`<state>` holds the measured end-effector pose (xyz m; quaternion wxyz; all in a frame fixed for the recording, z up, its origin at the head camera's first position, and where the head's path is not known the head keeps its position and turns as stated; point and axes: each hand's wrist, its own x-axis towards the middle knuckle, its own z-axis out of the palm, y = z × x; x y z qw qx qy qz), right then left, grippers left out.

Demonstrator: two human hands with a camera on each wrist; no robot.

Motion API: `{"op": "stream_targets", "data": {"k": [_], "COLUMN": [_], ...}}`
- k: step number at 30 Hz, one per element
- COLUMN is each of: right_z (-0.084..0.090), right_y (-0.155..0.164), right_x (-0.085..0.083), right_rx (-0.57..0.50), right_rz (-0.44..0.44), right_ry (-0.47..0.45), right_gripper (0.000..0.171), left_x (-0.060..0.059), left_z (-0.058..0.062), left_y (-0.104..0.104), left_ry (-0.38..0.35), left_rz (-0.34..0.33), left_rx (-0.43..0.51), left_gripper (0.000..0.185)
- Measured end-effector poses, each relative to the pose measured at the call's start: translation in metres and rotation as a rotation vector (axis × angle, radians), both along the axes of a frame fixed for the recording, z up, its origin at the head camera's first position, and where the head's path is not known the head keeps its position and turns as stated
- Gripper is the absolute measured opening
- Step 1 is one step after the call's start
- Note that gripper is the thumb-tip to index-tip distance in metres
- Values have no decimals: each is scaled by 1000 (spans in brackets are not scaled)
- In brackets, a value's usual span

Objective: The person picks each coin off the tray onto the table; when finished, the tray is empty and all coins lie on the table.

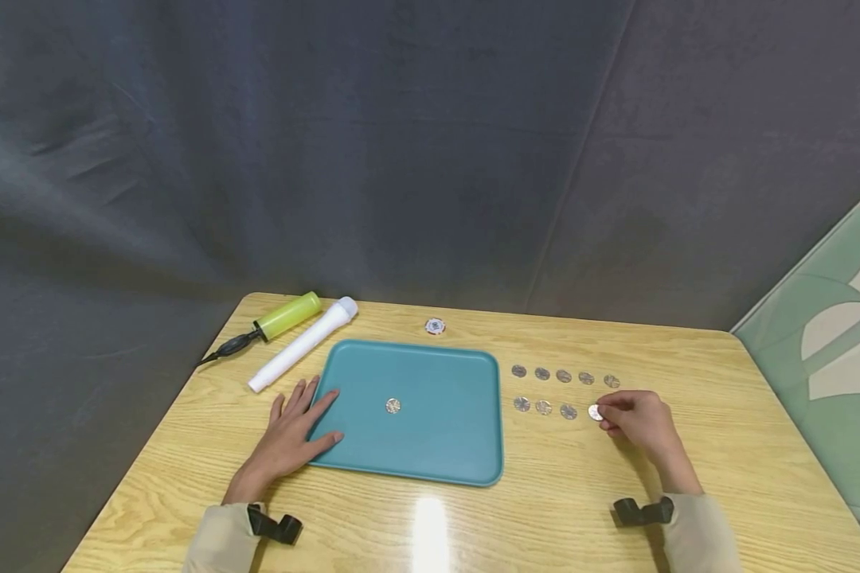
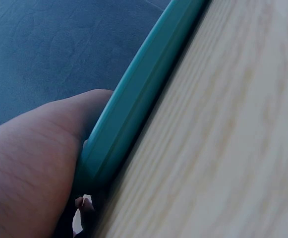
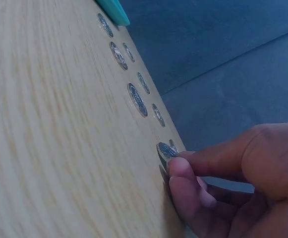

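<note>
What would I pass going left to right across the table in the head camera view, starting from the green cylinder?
Yellow-green plastic cylinder → white plastic tube → left hand → teal plastic tray → two rows of silver coins → right hand, pinching the coin at the near row's right end.

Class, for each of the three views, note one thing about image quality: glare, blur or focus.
Head view: a bright glare patch on the glossy wooden table near the teal plastic tray. Left wrist view: the tray's rim and the left hand are soft, too close to the lens. Right wrist view: the small silver coin pinched by the right hand is fairly sharp; the near wood grain blurs.
</note>
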<state>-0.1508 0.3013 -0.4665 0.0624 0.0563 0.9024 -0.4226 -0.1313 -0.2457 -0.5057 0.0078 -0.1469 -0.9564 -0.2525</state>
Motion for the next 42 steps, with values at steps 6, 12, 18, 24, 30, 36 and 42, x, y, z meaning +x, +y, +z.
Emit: {"op": "stream_targets", "data": {"k": [6,12,18,24,30,36,42], "right_z": [1,4,15,25,28,31,32], "right_y": [0,2,-10,-39,-70,-103,-135], "right_x": [2,3,-2,-12,-21,-29,-38], "right_rx": [32,26,0,-41,-85,-113,-133], "right_rz": [-4,-10,18,86,152,178,213], "right_ry": [13,38,93,123,128,124,125], "right_gripper": [22,24,26,26,22,21,20], "left_x": [-1,-2,0,0,0,-1,0], "left_z": [-2,-3,-3,-2,-1,-2,-3], "left_y": [0,0,-1,0,1,0,-1], "left_ry": [0,4,10,4,1,5,4], "left_rz": [0,-1,2,6,1,4,2], "left_rx": [-4,-2,4,-5,-3,-9,1], "left_gripper": [73,73,73,73,72,72,73]}}
